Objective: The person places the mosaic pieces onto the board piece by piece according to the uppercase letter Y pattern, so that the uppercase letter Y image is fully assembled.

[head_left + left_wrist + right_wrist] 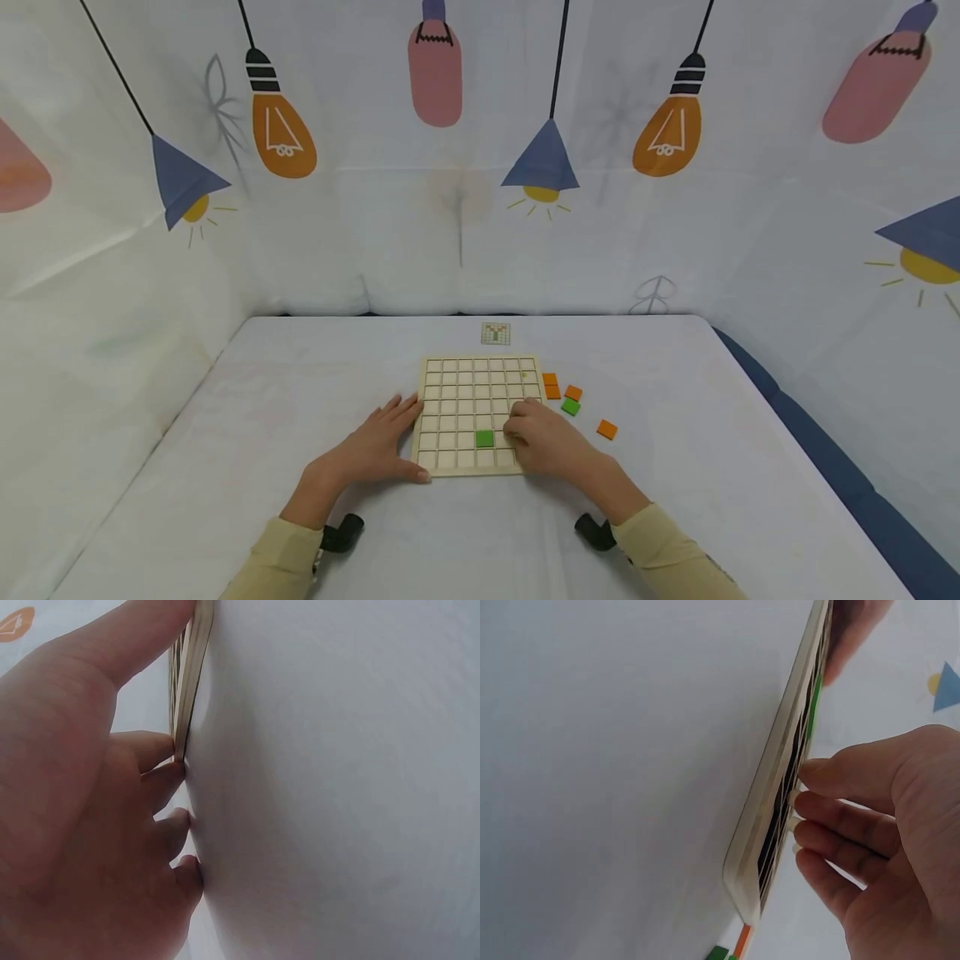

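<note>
A pale wooden grid board (456,406) lies on the white table, with a green square tile (485,438) in one of its lower cells. My left hand (375,446) steadies the board's left near corner, fingers stretched along the left edge and thumb at the near edge. In the left wrist view, fingertips (176,821) meet the tabletop beside the board (196,656). Over the lower right cells, my right hand (547,437) has bent fingers; thumb and fingertips come down at the board's surface (769,776). I cannot tell whether a tile is under those fingertips.
Right of the board lie several orange tiles (607,429) and a loose green tile (571,407). Beyond its far edge is a small pattern card (496,333). A white curtain (360,233) printed with lamps hangs behind the table (322,358).
</note>
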The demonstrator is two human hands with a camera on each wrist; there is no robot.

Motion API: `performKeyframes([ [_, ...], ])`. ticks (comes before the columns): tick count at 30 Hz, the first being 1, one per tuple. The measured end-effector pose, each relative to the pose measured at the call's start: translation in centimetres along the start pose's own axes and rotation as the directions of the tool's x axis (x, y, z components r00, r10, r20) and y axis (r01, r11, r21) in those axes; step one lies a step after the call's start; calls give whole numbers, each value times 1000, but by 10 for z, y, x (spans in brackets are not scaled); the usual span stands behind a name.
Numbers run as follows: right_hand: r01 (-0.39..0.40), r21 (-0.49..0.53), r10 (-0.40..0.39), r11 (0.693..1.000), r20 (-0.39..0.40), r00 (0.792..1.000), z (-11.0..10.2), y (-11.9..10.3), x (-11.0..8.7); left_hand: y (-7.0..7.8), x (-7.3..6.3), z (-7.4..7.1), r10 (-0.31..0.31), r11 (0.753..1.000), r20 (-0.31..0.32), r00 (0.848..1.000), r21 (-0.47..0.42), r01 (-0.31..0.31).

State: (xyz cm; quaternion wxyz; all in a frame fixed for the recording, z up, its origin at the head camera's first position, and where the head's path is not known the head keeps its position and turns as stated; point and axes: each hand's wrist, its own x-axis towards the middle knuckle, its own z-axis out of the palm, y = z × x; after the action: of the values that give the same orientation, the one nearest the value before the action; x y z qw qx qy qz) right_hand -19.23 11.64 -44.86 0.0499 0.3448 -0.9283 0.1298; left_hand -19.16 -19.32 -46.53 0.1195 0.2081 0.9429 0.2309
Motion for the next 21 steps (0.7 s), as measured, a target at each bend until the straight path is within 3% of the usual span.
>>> performKeyframes([
  [7,-51,8,50,999,33,998,-7,7,-8,1,0,-2,7,1000,-3,1000,3,-7],
  [13,-16,-14,15,1000,-8,1000,-10,16,-14,3,-1,-4,1,1000,-2,1000,-2,-1],
  [21,-44,1,44,999,-16,999,-15,28,-30,4,-1,-3,6,1000,4,1000,0,-6],
])
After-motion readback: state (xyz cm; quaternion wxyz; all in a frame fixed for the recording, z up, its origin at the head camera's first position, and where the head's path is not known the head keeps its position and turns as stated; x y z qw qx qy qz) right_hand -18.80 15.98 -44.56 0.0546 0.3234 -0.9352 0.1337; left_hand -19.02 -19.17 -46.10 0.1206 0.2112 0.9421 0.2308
